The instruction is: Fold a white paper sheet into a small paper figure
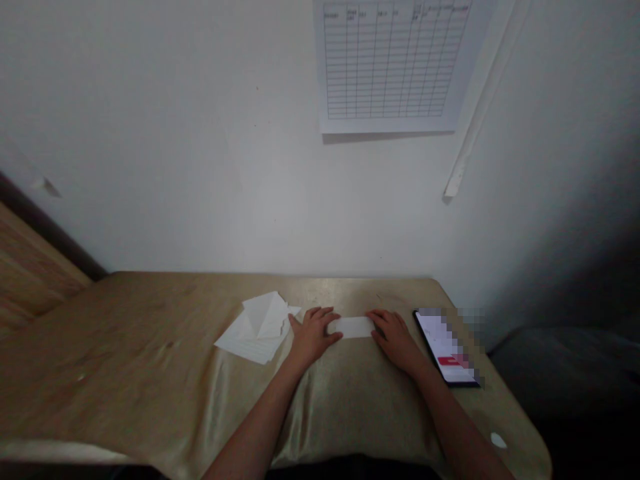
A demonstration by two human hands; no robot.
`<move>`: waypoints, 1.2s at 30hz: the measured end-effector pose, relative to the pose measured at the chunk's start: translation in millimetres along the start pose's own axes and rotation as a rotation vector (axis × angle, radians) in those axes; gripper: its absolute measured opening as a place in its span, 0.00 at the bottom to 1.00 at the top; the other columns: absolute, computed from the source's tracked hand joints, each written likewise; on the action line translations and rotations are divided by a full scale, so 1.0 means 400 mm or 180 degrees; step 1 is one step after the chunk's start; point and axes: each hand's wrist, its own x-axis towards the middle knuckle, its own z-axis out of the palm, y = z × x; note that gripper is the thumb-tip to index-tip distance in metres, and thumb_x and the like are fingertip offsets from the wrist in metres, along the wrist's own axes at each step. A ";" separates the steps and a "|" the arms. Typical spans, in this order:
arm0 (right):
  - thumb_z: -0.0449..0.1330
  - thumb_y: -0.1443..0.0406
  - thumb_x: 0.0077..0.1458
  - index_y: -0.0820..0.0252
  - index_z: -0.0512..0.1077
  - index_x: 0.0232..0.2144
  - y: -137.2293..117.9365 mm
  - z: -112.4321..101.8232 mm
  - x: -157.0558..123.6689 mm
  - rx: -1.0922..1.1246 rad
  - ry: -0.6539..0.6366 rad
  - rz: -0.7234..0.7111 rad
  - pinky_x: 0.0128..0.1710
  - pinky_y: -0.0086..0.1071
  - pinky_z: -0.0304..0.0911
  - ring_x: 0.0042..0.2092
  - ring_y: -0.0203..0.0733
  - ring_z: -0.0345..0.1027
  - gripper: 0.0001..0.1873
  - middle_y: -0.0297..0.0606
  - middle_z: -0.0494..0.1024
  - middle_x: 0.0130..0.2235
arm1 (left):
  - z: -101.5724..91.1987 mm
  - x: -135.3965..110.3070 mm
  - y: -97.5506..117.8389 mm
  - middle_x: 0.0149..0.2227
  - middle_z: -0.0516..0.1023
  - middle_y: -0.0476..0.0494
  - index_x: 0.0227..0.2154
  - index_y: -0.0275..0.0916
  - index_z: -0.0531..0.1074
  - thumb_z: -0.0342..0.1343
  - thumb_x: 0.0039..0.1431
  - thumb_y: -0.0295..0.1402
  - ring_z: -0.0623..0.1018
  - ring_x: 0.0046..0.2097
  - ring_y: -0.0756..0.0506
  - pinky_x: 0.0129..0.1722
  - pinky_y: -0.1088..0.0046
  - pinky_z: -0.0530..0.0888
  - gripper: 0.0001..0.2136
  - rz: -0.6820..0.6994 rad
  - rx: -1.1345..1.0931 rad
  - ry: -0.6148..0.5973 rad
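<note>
A narrow folded strip of white paper [353, 327] lies on the tan cloth-covered table [150, 347]. My left hand [311, 333] rests flat on the strip's left end, fingers stretched out. My right hand [394, 335] lies flat on its right end, fingers together and pressing down. A loose pile of white paper sheets [259, 327] sits just left of my left hand.
A phone [447, 348] with a lit screen lies right of my right hand near the table's right edge. A small white scrap [498, 440] sits near the front right corner. A printed grid sheet [395, 63] hangs on the white wall behind.
</note>
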 end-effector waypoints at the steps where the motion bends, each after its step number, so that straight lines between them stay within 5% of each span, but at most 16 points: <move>1: 0.52 0.66 0.63 0.51 0.65 0.64 0.000 0.000 0.000 -0.0004 -0.0005 -0.0019 0.71 0.50 0.44 0.66 0.46 0.59 0.28 0.43 0.69 0.64 | 0.000 0.000 0.000 0.66 0.70 0.49 0.57 0.60 0.72 0.61 0.61 0.44 0.62 0.68 0.32 0.60 0.18 0.39 0.20 -0.0006 0.0012 -0.0004; 23: 0.55 0.68 0.59 0.51 0.67 0.62 -0.005 -0.003 0.000 0.0106 0.0051 0.0071 0.71 0.50 0.44 0.66 0.47 0.59 0.28 0.42 0.69 0.63 | -0.001 -0.003 0.005 0.63 0.73 0.46 0.56 0.59 0.74 0.63 0.59 0.41 0.66 0.65 0.33 0.64 0.24 0.38 0.21 -0.0018 -0.0108 0.0105; 36: 0.56 0.70 0.55 0.52 0.69 0.54 -0.013 -0.008 -0.003 0.0480 0.0356 -0.0013 0.68 0.47 0.50 0.64 0.45 0.61 0.24 0.40 0.71 0.60 | -0.005 -0.004 0.017 0.59 0.76 0.45 0.50 0.49 0.73 0.63 0.59 0.33 0.68 0.64 0.37 0.66 0.28 0.41 0.17 0.0136 -0.0346 0.0192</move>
